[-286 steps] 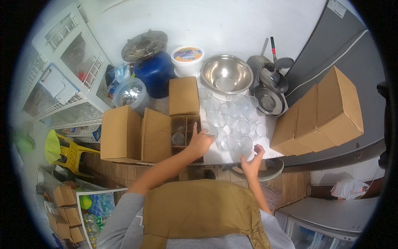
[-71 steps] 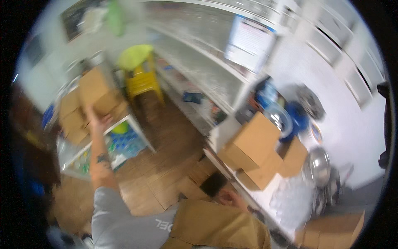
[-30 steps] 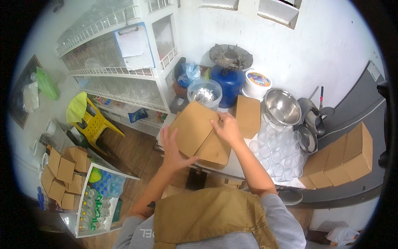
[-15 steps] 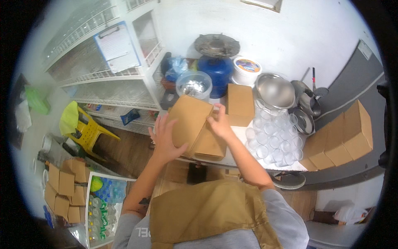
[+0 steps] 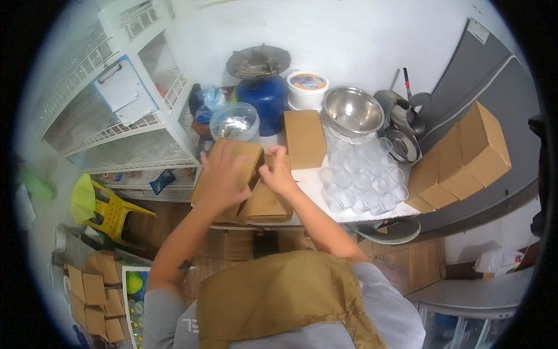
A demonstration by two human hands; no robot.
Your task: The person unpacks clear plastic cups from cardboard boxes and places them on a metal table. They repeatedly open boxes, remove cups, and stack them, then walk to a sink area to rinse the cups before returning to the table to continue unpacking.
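Note:
Two brown cardboard boxes stand side by side at the table's front left, under my hands. My left hand (image 5: 221, 177) is spread over the left cardboard box (image 5: 250, 156), its fingers blurred by motion. My right hand (image 5: 278, 175) is at the upper part of the neighbouring cardboard box (image 5: 267, 203), its thumb and curled fingers closed at that box's edge. A narrow gap shows between the two boxes at the top. Behind them, to the right, a third cardboard box (image 5: 306, 139) stands upright on the white table (image 5: 308, 180).
Right of the boxes are clustered clear plastic cups (image 5: 363, 180) and a row of brown boxes (image 5: 459, 160). Behind stand a clear tub (image 5: 234, 119), a blue gas cylinder (image 5: 263, 102) topped by a burner, a white bucket (image 5: 307, 96) and a steel bowl (image 5: 353, 110). White shelving (image 5: 168, 116) rises left.
The view has shifted, so the table sits further left. The left box has tipped or slid away from its neighbour, and my left hand has moved further up over it.

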